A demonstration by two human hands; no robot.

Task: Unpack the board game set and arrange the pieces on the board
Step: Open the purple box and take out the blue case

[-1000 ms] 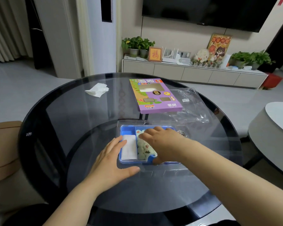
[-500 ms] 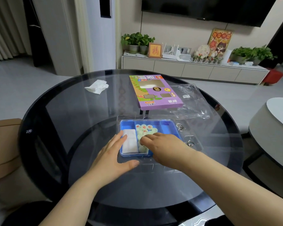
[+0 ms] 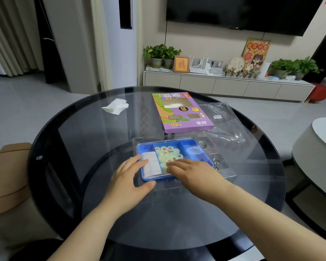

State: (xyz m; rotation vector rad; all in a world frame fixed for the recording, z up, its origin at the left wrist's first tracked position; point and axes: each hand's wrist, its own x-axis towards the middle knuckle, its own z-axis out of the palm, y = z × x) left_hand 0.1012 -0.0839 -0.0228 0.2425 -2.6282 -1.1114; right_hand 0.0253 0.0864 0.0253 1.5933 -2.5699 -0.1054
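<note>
You're mid-unpack: blue plastic tray sits just near of the purple cardboard box; left hand flat, bracing its near-left corner; right hand lies over the pale green round pieces, grip unclear; next, pull out the white folded sheet, likely the board.

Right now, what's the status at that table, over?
Left hand open against blue tray; right hand open on round pieces. Pieces in tray, none set out. Purple box behind, clear of hands.
</note>
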